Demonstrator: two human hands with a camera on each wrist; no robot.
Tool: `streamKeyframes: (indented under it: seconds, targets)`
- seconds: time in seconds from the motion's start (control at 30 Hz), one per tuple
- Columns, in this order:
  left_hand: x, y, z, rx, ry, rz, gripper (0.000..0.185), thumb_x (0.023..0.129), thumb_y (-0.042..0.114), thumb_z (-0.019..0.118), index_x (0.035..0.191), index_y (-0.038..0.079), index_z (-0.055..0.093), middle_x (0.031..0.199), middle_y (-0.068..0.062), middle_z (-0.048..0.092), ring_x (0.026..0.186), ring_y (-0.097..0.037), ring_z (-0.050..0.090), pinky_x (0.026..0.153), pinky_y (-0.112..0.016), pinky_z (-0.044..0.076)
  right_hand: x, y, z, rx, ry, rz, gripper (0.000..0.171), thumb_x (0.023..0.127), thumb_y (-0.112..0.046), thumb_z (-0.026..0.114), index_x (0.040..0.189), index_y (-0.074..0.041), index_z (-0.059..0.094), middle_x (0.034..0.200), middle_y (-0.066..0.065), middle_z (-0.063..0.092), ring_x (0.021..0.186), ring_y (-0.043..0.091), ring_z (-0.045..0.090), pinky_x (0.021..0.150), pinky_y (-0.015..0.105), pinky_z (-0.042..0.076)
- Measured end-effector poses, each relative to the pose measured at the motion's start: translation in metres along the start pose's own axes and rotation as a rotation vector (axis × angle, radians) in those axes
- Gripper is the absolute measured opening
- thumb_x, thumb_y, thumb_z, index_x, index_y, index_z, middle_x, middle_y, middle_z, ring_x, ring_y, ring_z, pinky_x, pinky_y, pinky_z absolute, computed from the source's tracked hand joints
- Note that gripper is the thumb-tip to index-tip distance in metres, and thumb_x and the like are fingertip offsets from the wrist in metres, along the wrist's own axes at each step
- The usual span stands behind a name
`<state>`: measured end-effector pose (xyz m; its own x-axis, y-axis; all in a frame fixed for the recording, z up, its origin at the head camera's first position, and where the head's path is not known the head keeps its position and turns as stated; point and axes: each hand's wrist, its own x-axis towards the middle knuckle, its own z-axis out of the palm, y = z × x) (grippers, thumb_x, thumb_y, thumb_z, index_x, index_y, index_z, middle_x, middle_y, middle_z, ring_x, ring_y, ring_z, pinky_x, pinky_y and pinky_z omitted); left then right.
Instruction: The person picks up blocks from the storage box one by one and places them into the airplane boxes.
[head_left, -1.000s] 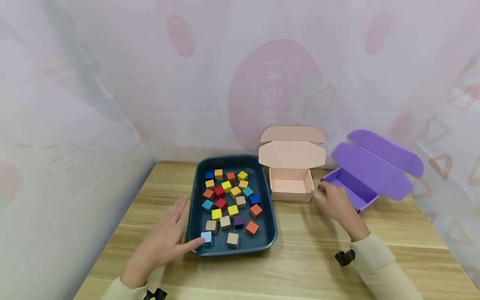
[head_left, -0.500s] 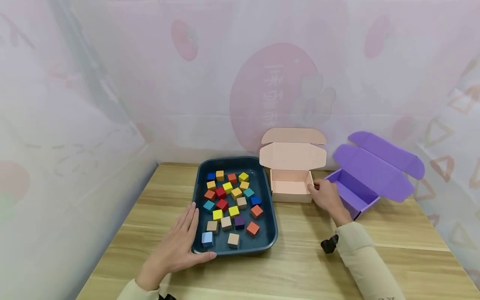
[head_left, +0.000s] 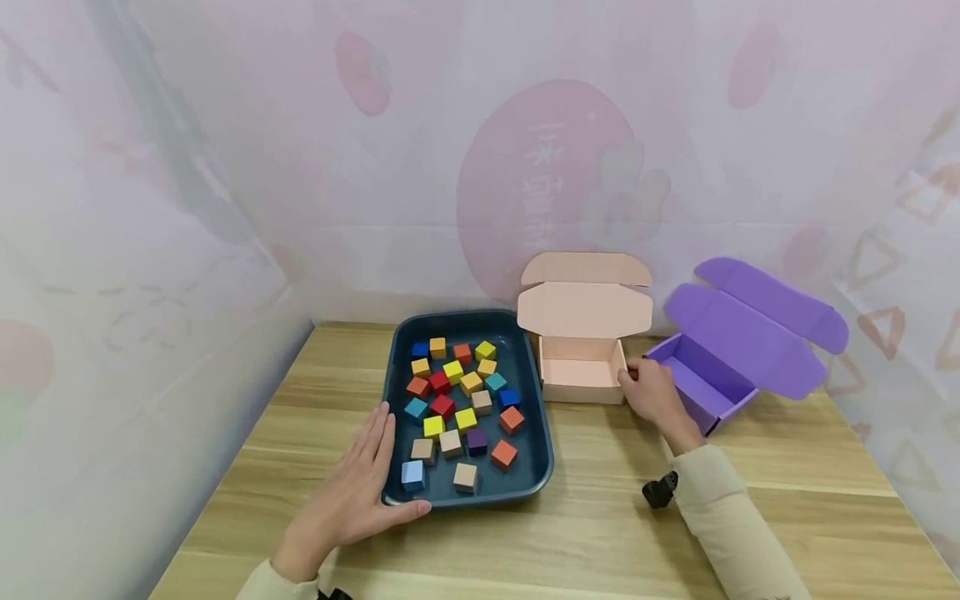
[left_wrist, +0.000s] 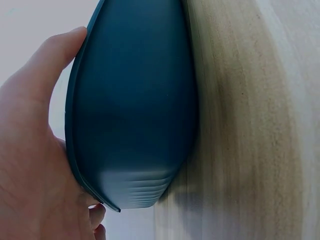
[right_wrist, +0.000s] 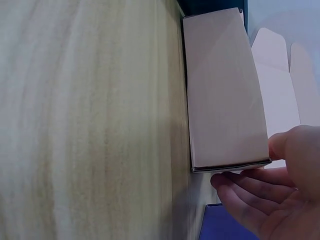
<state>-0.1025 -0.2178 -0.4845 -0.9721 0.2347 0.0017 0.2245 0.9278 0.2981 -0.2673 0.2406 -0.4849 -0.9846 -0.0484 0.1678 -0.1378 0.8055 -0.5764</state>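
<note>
A dark blue tray [head_left: 528, 479] holds several coloured wooden cubes [head_left: 450, 444]. My left hand [head_left: 348, 492] lies at its near left corner, fingers straight along the left side and thumb stretched along the front rim. In the left wrist view the thumb of that hand touches the rim of the tray [left_wrist: 130, 100]. To the tray's right stands a peach cardboard box [head_left: 581, 392] with its lid raised. My right hand [head_left: 658, 402] pinches the box's right side wall. The right wrist view shows the thumb at the upper edge and the fingers [right_wrist: 250, 197] against the outside.
A purple cardboard box [head_left: 708, 400], lid up, sits at an angle right behind my right hand. The wooden table [head_left: 600, 533] meets a pale printed cloth [head_left: 405, 258] at the back. More of this cloth hangs at both sides.
My right hand has moved left from beside the purple box onto the peach box's side wall. My left hand has shifted right against the tray, its thumb leaving the light blue cube for the front rim.
</note>
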Motion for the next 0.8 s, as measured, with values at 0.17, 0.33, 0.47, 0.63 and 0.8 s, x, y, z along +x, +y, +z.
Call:
streamKeyframes:
  seconds: [0.17, 0.33, 0.47, 0.63, 0.8]
  targets:
    - [0.0, 0.0, 0.001, -0.004, 0.007, 0.004, 0.13, 0.081, 0.085, 0.063, 0.169, 0.002, 0.015, 0.18, -0.017, 0.003, 0.165, -0.041, 0.014, 0.128, -0.067, 0.025, -0.009, -0.001, -0.003, 0.01, -0.019, -0.013, 0.037, 0.103, -0.013, 0.055, 0.067, -0.013, 0.046, 0.06, -0.002, 0.041, 0.056, 0.016, 0.038, 0.056, 0.028, 0.032]
    - [0.0, 0.0, 0.001, 0.001, 0.007, 0.009, 0.13, 0.081, 0.085, 0.064, 0.169, 0.002, 0.015, 0.179, -0.017, 0.003, 0.165, -0.041, 0.014, 0.128, -0.067, 0.025, -0.017, 0.002, -0.005, 0.004, -0.028, -0.017, 0.034, 0.104, -0.013, 0.054, 0.07, -0.011, 0.051, 0.06, -0.001, 0.044, 0.056, 0.015, 0.037, 0.055, 0.027, 0.031]
    - [0.0, 0.001, 0.0, -0.003, 0.007, 0.008, 0.13, 0.081, 0.084, 0.064, 0.169, 0.002, 0.015, 0.179, -0.017, 0.003, 0.164, -0.041, 0.014, 0.128, -0.067, 0.024, -0.022, 0.003, -0.006, -0.005, -0.04, -0.012, 0.03, 0.105, -0.015, 0.054, 0.076, -0.01, 0.059, 0.062, -0.001, 0.049, 0.058, 0.015, 0.04, 0.056, 0.027, 0.032]
    - [-0.001, 0.001, 0.001, -0.008, 0.006, 0.008, 0.13, 0.081, 0.084, 0.064, 0.169, 0.001, 0.015, 0.179, -0.017, 0.004, 0.164, -0.041, 0.013, 0.128, -0.068, 0.024, -0.029, 0.004, -0.009, -0.009, -0.058, -0.014, 0.029, 0.106, -0.018, 0.053, 0.079, -0.009, 0.061, 0.063, -0.002, 0.048, 0.058, 0.015, 0.04, 0.058, 0.027, 0.032]
    - [0.0, 0.0, 0.002, -0.005, 0.012, 0.015, 0.13, 0.082, 0.083, 0.065, 0.169, 0.001, 0.015, 0.179, -0.018, 0.004, 0.165, -0.041, 0.013, 0.129, -0.067, 0.024, -0.037, 0.003, -0.011, -0.019, -0.07, -0.03, 0.03, 0.107, -0.019, 0.054, 0.079, -0.01, 0.06, 0.064, 0.0, 0.05, 0.058, 0.015, 0.042, 0.058, 0.028, 0.034]
